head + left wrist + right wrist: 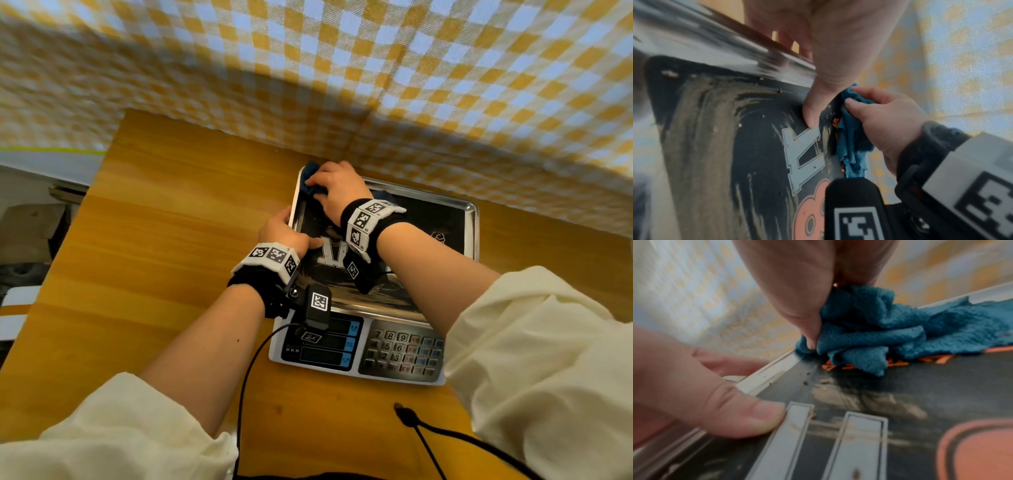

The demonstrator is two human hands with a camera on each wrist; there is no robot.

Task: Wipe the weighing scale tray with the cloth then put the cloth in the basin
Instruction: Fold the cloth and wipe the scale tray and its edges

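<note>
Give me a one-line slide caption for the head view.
Right hand wipes scale tray corner with blue cloth; left hand steadies the edge.

Weighing scale (359, 356): on the counter (164, 240), right of its centre. Tray (471, 219): on top of the scale, behind the keypad (404, 349) and display panel (322, 346); display left of keypad. Cloth (310, 174): in the tray's far left corner, under the right hand (337, 190). Left hand (284, 233): on the tray's left rim, thumb inside, fingers outside. Hanging fabric (376, 68): behind the counter and scale. Cable (424, 442): on the counter, before the scale.
</note>
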